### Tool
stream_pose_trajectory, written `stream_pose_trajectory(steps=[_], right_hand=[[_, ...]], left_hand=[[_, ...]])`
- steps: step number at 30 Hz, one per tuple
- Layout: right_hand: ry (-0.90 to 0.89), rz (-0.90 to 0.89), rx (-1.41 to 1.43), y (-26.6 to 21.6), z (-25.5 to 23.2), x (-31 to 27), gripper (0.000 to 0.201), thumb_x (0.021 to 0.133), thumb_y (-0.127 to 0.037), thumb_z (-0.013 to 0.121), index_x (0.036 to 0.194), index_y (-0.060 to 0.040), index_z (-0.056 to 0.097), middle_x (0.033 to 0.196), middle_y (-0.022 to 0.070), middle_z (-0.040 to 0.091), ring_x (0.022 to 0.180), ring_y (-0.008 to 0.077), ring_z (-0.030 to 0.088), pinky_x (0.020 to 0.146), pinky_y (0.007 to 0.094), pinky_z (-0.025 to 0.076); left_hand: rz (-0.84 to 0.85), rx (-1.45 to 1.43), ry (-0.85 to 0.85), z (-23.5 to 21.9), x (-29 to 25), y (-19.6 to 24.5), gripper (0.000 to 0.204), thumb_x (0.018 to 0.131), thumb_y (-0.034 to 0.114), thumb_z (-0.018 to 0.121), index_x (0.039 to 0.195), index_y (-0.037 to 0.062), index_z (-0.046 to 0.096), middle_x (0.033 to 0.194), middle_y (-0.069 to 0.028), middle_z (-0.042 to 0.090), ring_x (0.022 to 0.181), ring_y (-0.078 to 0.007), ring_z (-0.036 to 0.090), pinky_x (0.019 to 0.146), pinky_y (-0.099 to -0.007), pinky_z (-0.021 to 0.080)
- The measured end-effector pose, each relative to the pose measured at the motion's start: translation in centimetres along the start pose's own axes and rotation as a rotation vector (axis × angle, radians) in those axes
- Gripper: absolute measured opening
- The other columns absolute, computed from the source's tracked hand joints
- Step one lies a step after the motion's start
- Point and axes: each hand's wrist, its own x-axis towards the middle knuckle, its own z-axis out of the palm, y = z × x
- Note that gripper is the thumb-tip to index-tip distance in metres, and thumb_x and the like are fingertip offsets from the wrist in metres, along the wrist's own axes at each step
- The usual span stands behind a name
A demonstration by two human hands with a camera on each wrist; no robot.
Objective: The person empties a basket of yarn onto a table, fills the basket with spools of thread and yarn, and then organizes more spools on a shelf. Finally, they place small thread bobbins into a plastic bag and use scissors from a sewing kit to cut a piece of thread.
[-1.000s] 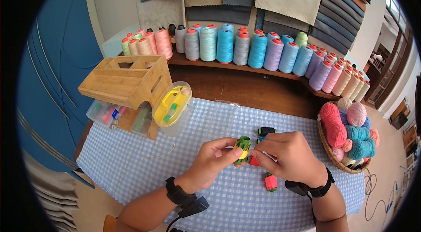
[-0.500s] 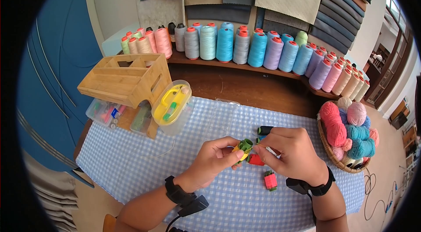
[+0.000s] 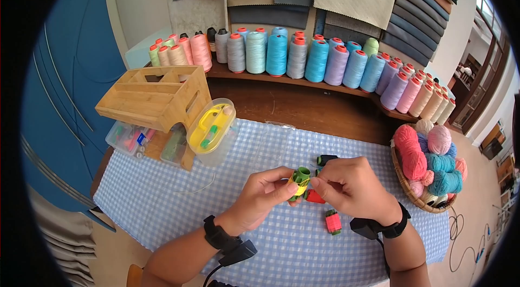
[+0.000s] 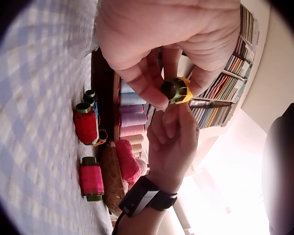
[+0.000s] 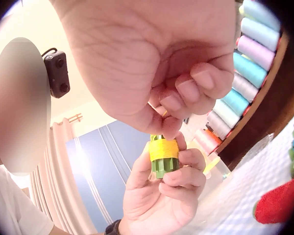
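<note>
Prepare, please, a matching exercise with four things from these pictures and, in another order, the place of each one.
1. Yellow-wound spool
2. Thread cones
3. Yarn basket
4. Wooden organiser

A. On the shelf
B. At the checked cloth's left side, head view
C. Held in the left hand
D. At the cloth's right side, head view

Pairs: 1-C, 2-A, 3-D, 4-B

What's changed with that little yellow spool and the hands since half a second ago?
The yellow spool, which was tilted toward the right hand, has tipped back more upright in the left hand. The right fingertips have shifted slightly left, toward it. The left hand still grips the spool, with no visible release. The red spool, pink spool and yarn basket stayed put.
</note>
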Motion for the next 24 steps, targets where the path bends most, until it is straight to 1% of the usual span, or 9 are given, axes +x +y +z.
stream_pose_trajectory(steps=[2,8,12,14,15,17,21,23,24], right_hand=[[0.011,-0.018,0.016,-0.1,0.1,0.0,0.018,0.087,-0.011,0.07,0.071,-0.0027,0.066,0.064,0.0092,0.061,0.058,0.0279,0.06,0.054,0.0386,0.049],[-0.067,-0.022,0.017,-0.1,0.8,-0.1,0.017,0.088,-0.011,0.068,0.072,-0.0031,0.066,0.066,0.0084,0.062,0.06,0.0272,0.062,0.055,0.0392,0.051],[-0.052,-0.058,-0.069,-0.6,1.3,-0.2,0.016,0.089,-0.012,0.068,0.076,-0.0038,0.067,0.068,0.0068,0.063,0.059,0.0252,0.063,0.052,0.0379,0.05],[-0.068,-0.063,-0.126,-0.8,1.3,-0.2,0.016,0.09,-0.013,0.068,0.077,-0.0039,0.067,0.068,0.0065,0.064,0.059,0.0246,0.063,0.05,0.0373,0.05],[-0.063,-0.073,-0.128,-0.7,1.3,-0.2,0.016,0.09,-0.013,0.068,0.077,-0.0035,0.067,0.068,0.0064,0.064,0.058,0.0246,0.063,0.05,0.0367,0.05],[-0.058,-0.083,-0.131,-0.6,1.4,-0.2,0.017,0.091,-0.013,0.068,0.077,-0.0032,0.067,0.068,0.0062,0.064,0.058,0.0245,0.063,0.05,0.0362,0.05],[-0.01,-0.054,0.059,0.1,1.7,-0.2,0.024,0.095,-0.015,0.066,0.075,-0.0012,0.066,0.066,0.0096,0.063,0.055,0.0256,0.061,0.05,0.0359,0.048],[-0.009,-0.027,0.146,0.1,1.7,-0.1,0.027,0.097,-0.016,0.065,0.075,-0.0005,0.066,0.065,0.011,0.063,0.054,0.0252,0.061,0.05,0.0354,0.047],[-0.033,0.038,0.215,-0.1,1.6,0.0,0.029,0.099,-0.017,0.063,0.075,0.0004,0.066,0.062,0.0115,0.06,0.052,0.024,0.058,0.05,0.0352,0.045]], left_hand=[[0.029,-0.007,-0.013,0.0,0.0,0.0,0.033,0.101,0.025,0.064,0.119,-0.0027,0.063,0.103,-0.007,0.064,0.091,-0.0151,0.06,0.078,-0.0305,0.05],[0.05,0.022,-0.003,0.0,-0.1,0.1,0.035,0.101,0.028,0.064,0.12,-0.0011,0.062,0.105,-0.0059,0.064,0.091,-0.013,0.059,0.075,-0.0278,0.048],[0.067,0.035,0.025,-0.2,-0.1,-0.2,0.036,0.101,0.029,0.065,0.121,-0.001,0.063,0.106,-0.0047,0.064,0.093,-0.0107,0.058,0.076,-0.0272,0.048],[0.057,0.039,0.031,-0.7,-0.2,-0.4,0.032,0.101,0.019,0.065,0.125,-0.0015,0.064,0.11,-0.0048,0.067,0.102,-0.0099,0.061,0.082,-0.0262,0.05],[0.057,0.039,0.031,-0.7,-0.1,-0.5,0.032,0.101,0.019,0.065,0.125,-0.0015,0.064,0.11,-0.0048,0.067,0.102,-0.0099,0.061,0.082,-0.0262,0.05],[0.105,0.017,0.018,-0.6,0.0,-0.6,0.03,0.101,0.016,0.065,0.125,-0.0016,0.064,0.111,-0.0042,0.067,0.103,-0.01,0.061,0.089,-0.0266,0.05],[0.109,0.006,0.03,-0.4,-0.1,-0.4,0.031,0.101,0.015,0.065,0.126,-0.0018,0.064,0.112,-0.0046,0.067,0.104,-0.0108,0.061,0.094,-0.0271,0.049],[0.121,0.017,0.043,-0.1,-0.1,-0.5,0.039,0.101,0.03,0.065,0.127,0.0014,0.063,0.11,-0.002,0.066,0.098,-0.0079,0.056,0.082,-0.0247,0.044],[0.121,0.017,0.043,-0.3,-0.1,-0.5,0.039,0.101,0.03,0.065,0.127,0.0014,0.063,0.11,-0.002,0.066,0.098,-0.0079,0.056,0.082,-0.0247,0.044]])
